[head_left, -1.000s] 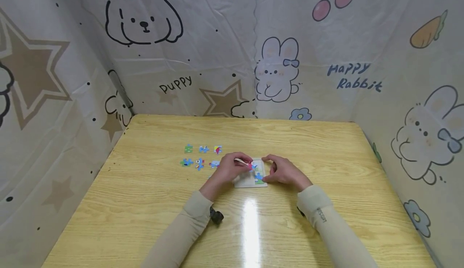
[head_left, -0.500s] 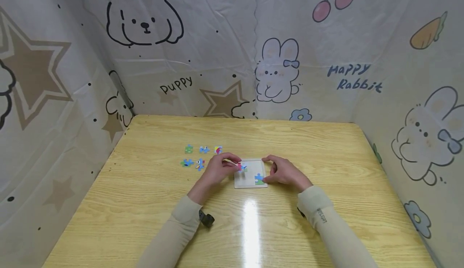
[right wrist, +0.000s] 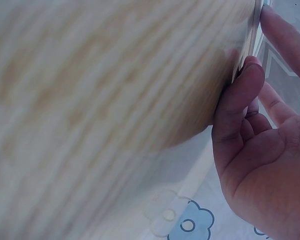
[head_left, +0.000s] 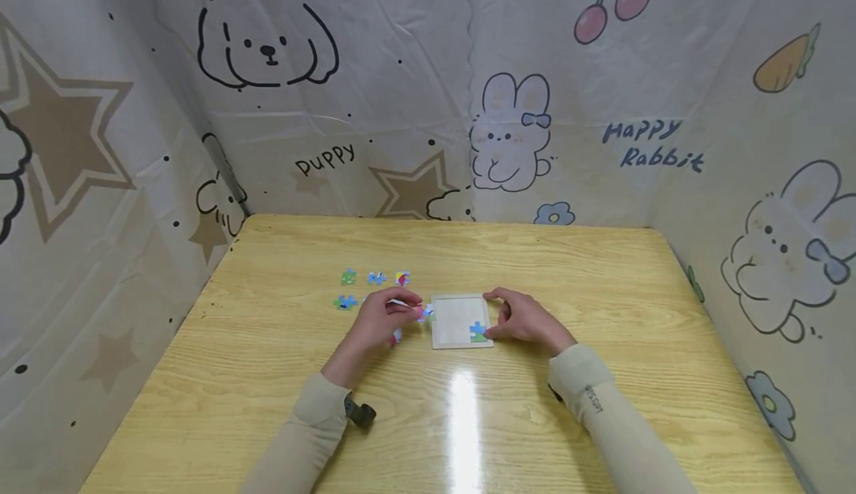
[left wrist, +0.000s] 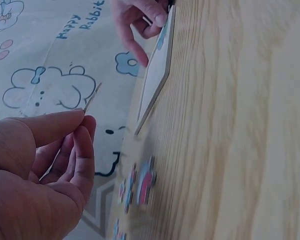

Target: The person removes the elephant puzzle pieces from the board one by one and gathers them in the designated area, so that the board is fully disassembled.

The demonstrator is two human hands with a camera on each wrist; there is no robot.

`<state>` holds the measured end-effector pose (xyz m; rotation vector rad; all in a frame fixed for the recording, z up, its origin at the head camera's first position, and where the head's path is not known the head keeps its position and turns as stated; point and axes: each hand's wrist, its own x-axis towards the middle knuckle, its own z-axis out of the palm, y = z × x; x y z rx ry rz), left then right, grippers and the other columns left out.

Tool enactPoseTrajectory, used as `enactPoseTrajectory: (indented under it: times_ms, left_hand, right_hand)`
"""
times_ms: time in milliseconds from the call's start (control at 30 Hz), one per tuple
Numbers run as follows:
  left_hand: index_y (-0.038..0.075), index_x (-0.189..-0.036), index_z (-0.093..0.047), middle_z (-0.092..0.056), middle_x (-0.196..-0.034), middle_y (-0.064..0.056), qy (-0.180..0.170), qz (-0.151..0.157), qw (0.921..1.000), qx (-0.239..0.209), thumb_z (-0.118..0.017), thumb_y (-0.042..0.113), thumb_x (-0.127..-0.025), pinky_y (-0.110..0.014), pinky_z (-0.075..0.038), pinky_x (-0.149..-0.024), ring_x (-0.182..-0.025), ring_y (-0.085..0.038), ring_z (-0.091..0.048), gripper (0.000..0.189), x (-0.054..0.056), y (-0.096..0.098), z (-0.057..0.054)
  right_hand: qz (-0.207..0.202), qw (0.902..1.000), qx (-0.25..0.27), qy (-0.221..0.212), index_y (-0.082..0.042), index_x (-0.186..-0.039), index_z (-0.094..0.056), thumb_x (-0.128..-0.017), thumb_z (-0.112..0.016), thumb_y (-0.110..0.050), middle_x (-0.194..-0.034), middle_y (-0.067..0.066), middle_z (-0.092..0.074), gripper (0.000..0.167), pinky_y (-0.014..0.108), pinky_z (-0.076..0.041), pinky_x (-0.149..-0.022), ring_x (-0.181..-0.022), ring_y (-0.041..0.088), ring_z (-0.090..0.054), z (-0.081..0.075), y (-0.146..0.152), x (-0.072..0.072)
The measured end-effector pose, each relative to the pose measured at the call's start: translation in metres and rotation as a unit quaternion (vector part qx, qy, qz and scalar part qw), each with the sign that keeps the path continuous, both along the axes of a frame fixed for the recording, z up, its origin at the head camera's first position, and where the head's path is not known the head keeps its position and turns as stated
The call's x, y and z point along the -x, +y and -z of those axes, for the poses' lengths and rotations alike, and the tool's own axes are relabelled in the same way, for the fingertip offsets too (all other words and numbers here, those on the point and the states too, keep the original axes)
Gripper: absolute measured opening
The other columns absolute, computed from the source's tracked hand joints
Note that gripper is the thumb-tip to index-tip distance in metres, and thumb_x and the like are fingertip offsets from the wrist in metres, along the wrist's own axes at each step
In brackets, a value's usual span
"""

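My left hand (head_left: pixel 377 323) pinches a pink, white and blue jigsaw piece (head_left: pixel 426 313) between thumb and fingers, raised just off the left edge of a square white puzzle tray (head_left: pixel 455 314). In the left wrist view that jigsaw piece (left wrist: pixel 92 97) shows edge-on at the fingertips. A blue and green jigsaw piece (head_left: pixel 478 332) lies in the tray's lower right corner. At the tray's right side, my right hand (head_left: pixel 528 319) holds the rim, index finger at the upper corner and thumb lower down by the corner piece. The right wrist view has the thumb (right wrist: pixel 250 82) against the tray's edge.
Loose jigsaw pieces lie left of the tray, among them a green one (head_left: pixel 348 277), a blue one (head_left: pixel 345 301) and a yellow and red one (head_left: pixel 402 278). Another piece (head_left: pixel 396 337) shows beside the left hand. Printed curtains (head_left: pixel 401 93) enclose the wooden table (head_left: pixel 568 271).
My left hand has moved left with the pinched piece, from over the tray to just past its left edge. The right hand and the tray have stayed in place.
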<state>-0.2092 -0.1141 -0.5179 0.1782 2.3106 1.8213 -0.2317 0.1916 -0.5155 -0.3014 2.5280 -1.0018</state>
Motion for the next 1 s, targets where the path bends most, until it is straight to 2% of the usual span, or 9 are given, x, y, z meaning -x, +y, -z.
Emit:
enactPoseTrajectory:
  times_ms: [67, 233, 400, 533, 800, 1000]
  left_hand:
    - [0.002, -0.114, -0.072, -0.074, -0.116, -0.015, -0.002, 0.001, 1.0, -0.003, -0.075, 0.006, -0.094, -0.027, -0.059, -0.079, -0.098, -0.019, -0.073, 0.02, -0.001, -0.005, 0.0]
    - [0.001, -0.116, -0.071, -0.073, -0.118, -0.017, -0.005, 0.003, 1.0, -0.003, -0.075, 0.007, -0.094, -0.034, -0.06, -0.082, -0.099, -0.019, -0.073, 0.023, -0.006, -0.02, 0.001]
    - [0.0, -0.119, -0.071, -0.072, -0.12, -0.018, -0.009, -0.007, 0.9999, 0.007, -0.075, 0.008, -0.095, -0.028, -0.058, -0.084, -0.101, -0.019, -0.074, 0.026, -0.012, -0.035, -0.002]
    - [-0.002, -0.121, -0.07, -0.07, -0.124, -0.02, -0.005, -0.022, 0.9995, 0.022, -0.074, 0.004, -0.095, -0.024, -0.057, -0.085, -0.104, -0.024, -0.073, 0.027, -0.016, -0.05, -0.004]
    - [-0.002, -0.127, -0.067, -0.067, -0.13, -0.021, -0.01, -0.051, 0.9977, 0.045, -0.072, 0.006, -0.097, -0.033, -0.059, -0.09, -0.112, -0.032, -0.07, 0.031, -0.021, -0.082, -0.005]
    - [-0.003, -0.125, -0.068, -0.067, -0.128, -0.024, 0.0, -0.061, 0.9966, 0.055, -0.073, 0.005, -0.096, -0.027, -0.058, -0.086, -0.108, -0.029, -0.073, 0.031, -0.022, -0.099, 0.001]
  right_hand:
    - [0.0, 1.0, 0.001, 0.001, -0.009, -0.15, -0.052, -0.085, -0.088, -0.021, -0.081, 0.006, -0.058, 0.075, 0.031, -0.042, -0.068, -0.073, 0.018, -0.052, 0.0, 0.0, 0.0]
    - [-0.005, 1.0, 0.002, 0.007, -0.009, -0.149, -0.053, -0.084, -0.088, -0.02, -0.08, 0.005, -0.058, 0.074, 0.03, -0.042, -0.068, -0.072, 0.017, -0.052, 0.001, 0.0, 0.0]
    - [-0.006, 1.0, 0.004, 0.006, -0.009, -0.149, -0.053, -0.084, -0.088, -0.02, -0.079, 0.005, -0.058, 0.075, 0.03, -0.042, -0.067, -0.071, 0.017, -0.052, 0.002, 0.001, 0.001]
    - [-0.005, 1.0, 0.005, 0.005, -0.009, -0.15, -0.053, -0.084, -0.088, -0.02, -0.079, 0.005, -0.058, 0.075, 0.03, -0.042, -0.066, -0.071, 0.017, -0.052, 0.002, 0.001, 0.001]
    - [-0.003, 1.0, 0.004, 0.002, -0.01, -0.15, -0.052, -0.084, -0.088, -0.021, -0.08, 0.005, -0.058, 0.075, 0.028, -0.042, -0.065, -0.072, 0.017, -0.052, 0.0, 0.001, 0.0]
    - [-0.005, 1.0, 0.002, 0.005, -0.01, -0.15, -0.052, -0.085, -0.087, -0.022, -0.08, 0.004, -0.058, 0.075, 0.028, -0.042, -0.064, -0.071, 0.016, -0.052, 0.0, 0.001, -0.001]
